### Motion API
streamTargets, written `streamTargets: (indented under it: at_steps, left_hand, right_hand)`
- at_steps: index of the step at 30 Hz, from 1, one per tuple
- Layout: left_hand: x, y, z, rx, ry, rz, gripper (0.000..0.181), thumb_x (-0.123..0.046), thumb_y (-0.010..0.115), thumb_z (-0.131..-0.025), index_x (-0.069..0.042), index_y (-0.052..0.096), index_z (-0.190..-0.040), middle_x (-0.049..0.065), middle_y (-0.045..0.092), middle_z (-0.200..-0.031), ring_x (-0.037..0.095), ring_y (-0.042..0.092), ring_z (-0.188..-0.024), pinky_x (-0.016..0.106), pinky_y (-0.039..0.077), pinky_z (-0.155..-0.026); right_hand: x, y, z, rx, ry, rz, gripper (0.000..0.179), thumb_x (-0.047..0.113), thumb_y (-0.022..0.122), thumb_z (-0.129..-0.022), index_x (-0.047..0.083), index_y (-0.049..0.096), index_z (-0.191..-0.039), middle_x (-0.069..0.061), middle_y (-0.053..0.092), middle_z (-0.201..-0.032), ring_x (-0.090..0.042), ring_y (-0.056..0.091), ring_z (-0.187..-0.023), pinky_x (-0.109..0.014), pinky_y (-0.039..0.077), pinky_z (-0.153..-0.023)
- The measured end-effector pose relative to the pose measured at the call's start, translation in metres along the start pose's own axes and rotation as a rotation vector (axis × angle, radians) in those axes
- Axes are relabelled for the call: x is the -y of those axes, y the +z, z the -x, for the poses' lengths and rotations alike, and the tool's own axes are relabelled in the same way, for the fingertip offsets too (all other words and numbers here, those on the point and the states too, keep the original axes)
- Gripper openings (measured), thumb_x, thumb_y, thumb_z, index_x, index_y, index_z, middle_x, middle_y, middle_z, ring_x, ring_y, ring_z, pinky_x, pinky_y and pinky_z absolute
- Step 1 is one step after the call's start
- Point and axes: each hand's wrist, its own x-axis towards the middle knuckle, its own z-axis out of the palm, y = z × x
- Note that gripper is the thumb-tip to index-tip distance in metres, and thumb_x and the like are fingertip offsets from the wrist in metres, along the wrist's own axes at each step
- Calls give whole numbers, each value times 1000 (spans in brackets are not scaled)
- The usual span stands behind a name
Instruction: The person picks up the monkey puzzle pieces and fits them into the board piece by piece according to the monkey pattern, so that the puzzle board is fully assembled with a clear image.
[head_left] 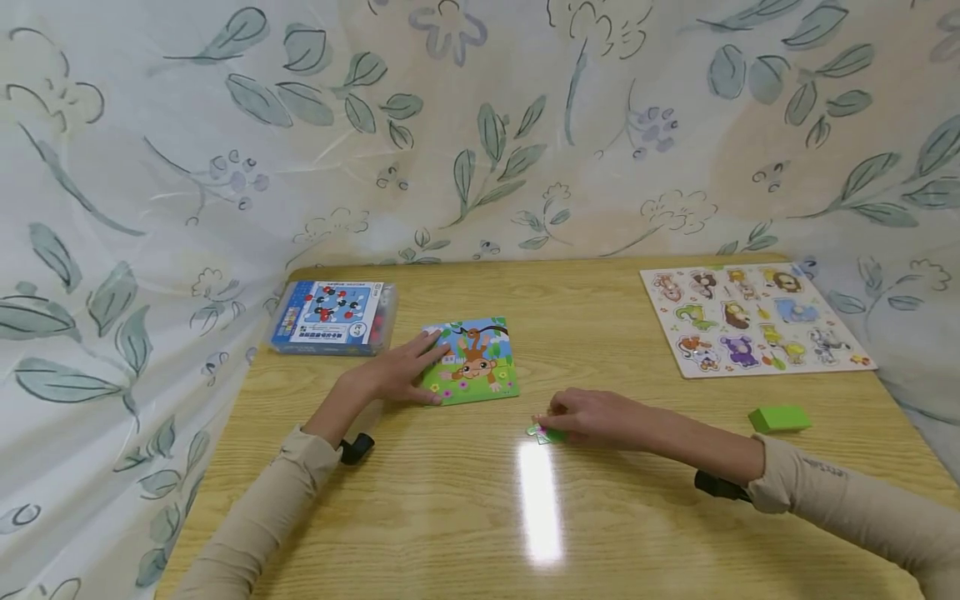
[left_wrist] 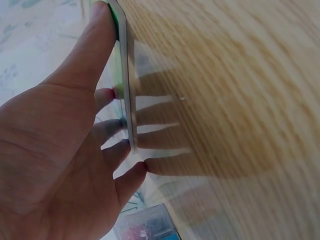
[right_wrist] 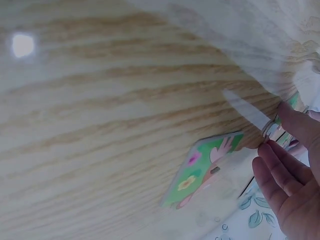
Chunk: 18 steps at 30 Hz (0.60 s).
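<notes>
In the head view my left hand (head_left: 397, 367) rests with spread fingers on the left part of a square monkey picture puzzle (head_left: 480, 371). In the left wrist view the thumb (left_wrist: 95, 45) touches one end of the puzzle's edge (left_wrist: 127, 85), and the other fingers lie along it. To the puzzle's right, my right hand (head_left: 600, 419) pinches a small green puzzle piece (head_left: 542, 434) just above or on the table; which of these I cannot tell. In the right wrist view its fingertips (right_wrist: 265, 150) partly cover the piece. A flat green flowered picture (right_wrist: 192, 172) also shows there.
A clear plastic case (head_left: 333, 317) with a molecule-model label stands at the back left. A white animal puzzle board (head_left: 723, 342) lies at the back right. A green block (head_left: 780, 418) sits beyond the right forearm. A floral curtain (head_left: 480, 125) hangs behind the wooden table (head_left: 420, 517).
</notes>
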Motion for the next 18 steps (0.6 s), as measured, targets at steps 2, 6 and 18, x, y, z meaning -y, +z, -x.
streamTargets:
  at_steps: [2,6,18]
  left_hand:
    - [0,1,0,-4,5,2,95,-57,61,-88,-17,11,-158,10,-1,-165,36,2,-152,57,22,-118]
    - [0,2,0,5,7,-5,94,-56,61,-89,-17,10,-158,10,-2,-165,36,1,-152,57,21,-119]
    - [-2,-2,-1,34,-13,-12,93,-56,60,-89,-17,10,-158,10,-3,-166,36,0,-152,59,22,-117]
  right_hand:
    - [1,1,-1,2,-10,18,45,17,73,-86,18,64,-131,-2,63,-107,-13,59,-90,-21,52,-69]
    - [2,1,-3,-21,-49,82,45,23,75,-85,16,65,-128,-3,64,-106,-14,60,-91,-22,53,-71]
    - [3,3,-7,-81,-98,188,41,24,75,-84,16,67,-124,-2,64,-99,-12,59,-81,-22,51,-66]
